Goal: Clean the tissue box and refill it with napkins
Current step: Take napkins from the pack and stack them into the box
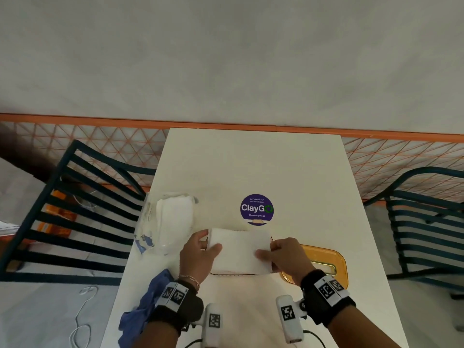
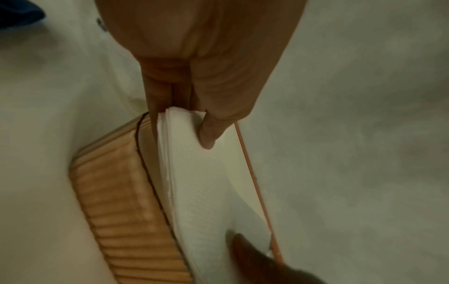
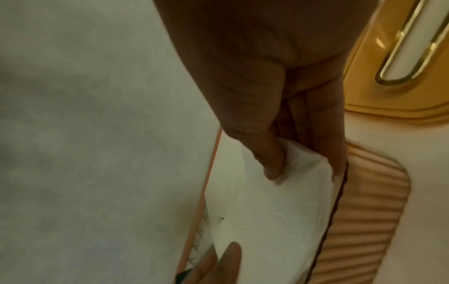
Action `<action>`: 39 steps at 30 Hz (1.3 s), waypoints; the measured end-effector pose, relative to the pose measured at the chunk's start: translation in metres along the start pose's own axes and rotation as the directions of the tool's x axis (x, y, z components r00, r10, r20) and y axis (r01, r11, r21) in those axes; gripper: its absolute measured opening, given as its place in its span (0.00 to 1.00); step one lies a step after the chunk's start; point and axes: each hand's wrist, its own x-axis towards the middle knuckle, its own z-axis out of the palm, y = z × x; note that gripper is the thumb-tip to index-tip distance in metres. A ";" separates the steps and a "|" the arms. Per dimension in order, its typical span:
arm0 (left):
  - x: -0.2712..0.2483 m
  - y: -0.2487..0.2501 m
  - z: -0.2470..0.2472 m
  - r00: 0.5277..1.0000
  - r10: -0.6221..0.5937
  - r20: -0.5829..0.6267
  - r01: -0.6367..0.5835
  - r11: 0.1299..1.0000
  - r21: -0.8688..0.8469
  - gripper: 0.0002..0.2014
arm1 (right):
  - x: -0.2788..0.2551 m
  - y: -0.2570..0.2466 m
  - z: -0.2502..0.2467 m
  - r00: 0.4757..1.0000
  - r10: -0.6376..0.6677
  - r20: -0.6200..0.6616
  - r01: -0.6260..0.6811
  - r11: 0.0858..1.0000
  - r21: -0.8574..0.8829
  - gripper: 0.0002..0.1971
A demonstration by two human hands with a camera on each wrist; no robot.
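Head view: a white stack of folded paper napkins [image 1: 239, 249] is held over the ribbed tan tissue box [image 2: 126, 201], approx. mid-width of the white table [image 1: 288, 172] and toward its near edge. The stack's left end is pinched by the left hand [image 1: 198, 257], thumb on top, fingers underneath; the right end is pinched likewise by the right hand [image 1: 288, 257]. Both wrist views show the napkins at the box opening, w/ the dark rim beside them; how far in they sit cannot be told. An amber lid with a slot [image 1: 326, 264] lies just beside the box, toward the right edge. A clear plastic pack of more napkins [image 1: 168, 222] lies by the left edge, a crumpled blue cloth [image 1: 148, 310] near the near-left corner, and a round purple "ClayGo" sticker [image 1: 256, 209] just beyond the box.
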 end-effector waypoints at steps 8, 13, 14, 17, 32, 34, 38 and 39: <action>-0.001 0.003 0.005 0.990 0.099 0.099 -0.119 0.969 0.218 0.33 | 0.003 0.002 0.006 0.995 -0.006 -0.095 -0.023 0.951 -0.308 0.17; -0.003 0.004 0.004 0.984 0.137 0.114 -0.166 0.937 0.308 0.36 | 0.004 0.001 0.013 0.981 -0.113 -0.158 0.022 0.872 -0.489 0.20; -0.003 0.005 0.003 0.983 0.145 0.109 -0.173 0.927 0.333 0.37 | 0.004 0.000 0.014 0.979 -0.124 -0.162 0.021 0.849 -0.527 0.20; -0.006 0.008 -0.001 0.982 0.172 0.077 -0.188 0.900 0.392 0.37 | -0.001 -0.001 0.015 0.967 -0.178 -0.183 0.033 0.797 -0.603 0.21; 0.004 0.006 -0.003 0.769 0.308 0.561 -0.631 0.506 0.588 0.32 | 0.002 0.007 0.018 0.849 -0.435 0.299 0.401 0.163 -0.902 0.32; 0.007 0.006 0.000 0.750 0.312 0.584 -0.654 0.482 0.583 0.34 | 0.004 0.007 0.022 0.852 -0.434 0.291 0.380 0.134 -0.915 0.31; 0.010 0.003 0.005 0.728 0.330 0.601 -0.679 0.463 0.569 0.33 | 0.010 0.010 0.027 0.871 -0.416 0.263 0.351 0.152 -0.924 0.32; 0.012 0.003 0.004 0.729 0.329 0.600 -0.676 0.481 0.559 0.32 | 0.011 0.010 0.028 0.871 -0.420 0.255 0.350 0.166 -0.922 0.32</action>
